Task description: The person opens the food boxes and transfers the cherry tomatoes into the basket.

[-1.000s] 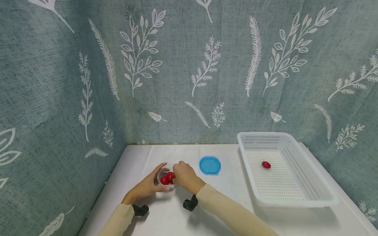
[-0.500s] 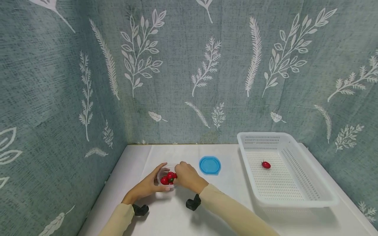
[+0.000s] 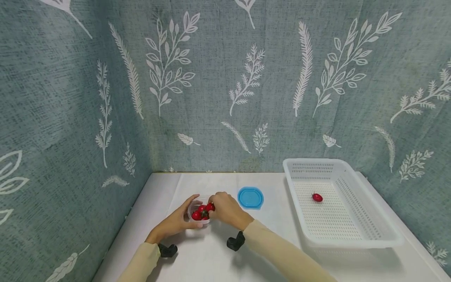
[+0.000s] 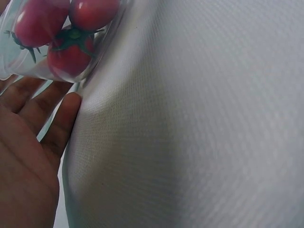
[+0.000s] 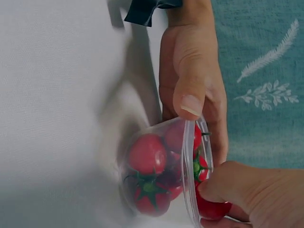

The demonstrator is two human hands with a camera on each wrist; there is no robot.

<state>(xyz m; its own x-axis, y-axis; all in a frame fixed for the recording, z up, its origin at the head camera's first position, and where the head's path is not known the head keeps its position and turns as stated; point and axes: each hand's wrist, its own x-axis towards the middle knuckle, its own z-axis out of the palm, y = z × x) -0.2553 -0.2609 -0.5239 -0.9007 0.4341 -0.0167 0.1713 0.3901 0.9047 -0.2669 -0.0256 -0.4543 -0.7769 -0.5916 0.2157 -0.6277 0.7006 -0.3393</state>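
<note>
With the left hand, thumb and fingers round its side, held a clear tub at lower centre of the head view; with the right hand, pinched a red tomato at its mouth. Saw leaf-patterned cloth filling the upper frame, then a white table across the bottom. At lower right, found a white perforated basket; between basket and tub, a flat blue lid. In the right wrist view, made out green-topped tomatoes bunched inside the tub, too overlapped to count surely. Lastly, noted a lone tomato lying in the basket's upper part.
</note>
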